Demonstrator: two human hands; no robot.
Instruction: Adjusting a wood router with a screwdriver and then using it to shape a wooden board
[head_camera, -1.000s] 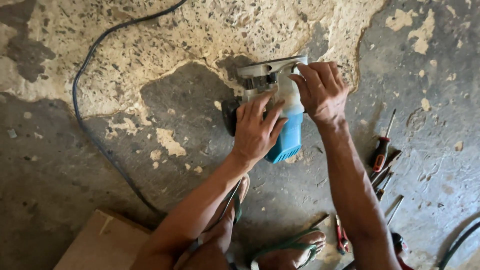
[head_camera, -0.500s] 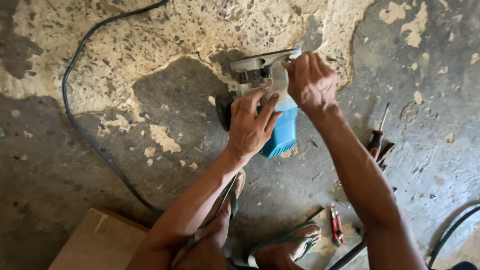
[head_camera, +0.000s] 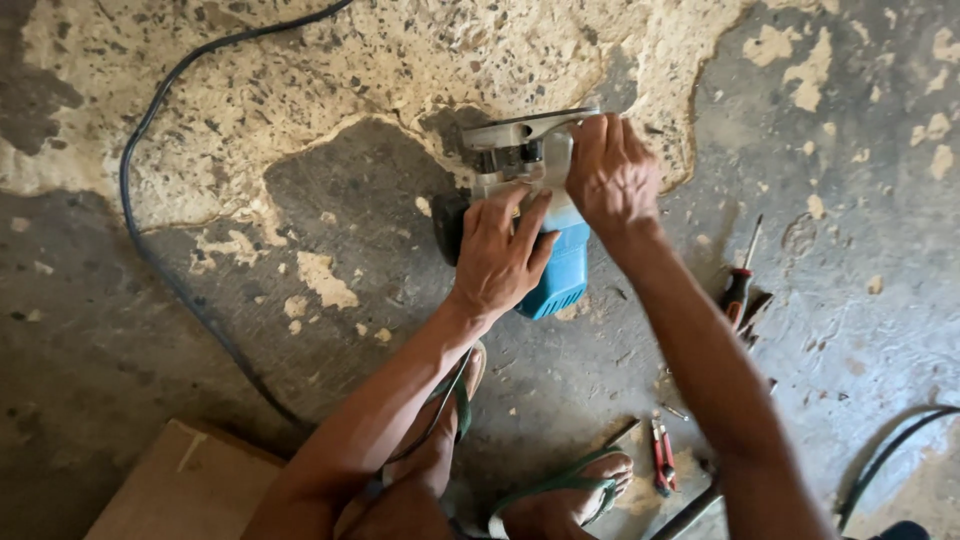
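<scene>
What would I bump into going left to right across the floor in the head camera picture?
Cardboard box → black cable → left hand → blue power tool → right hand → red-handled screwdriver.

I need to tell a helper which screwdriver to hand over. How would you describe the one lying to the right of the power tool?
Start at the blue power tool under both hands in the middle of the concrete floor. Look past the right forearm to the loose tools there. The screwdriver lies farthest up, a thin metal shaft pointing away and a red-and-black handle, unlike the red-handled pliers near the sandalled foot.
</scene>
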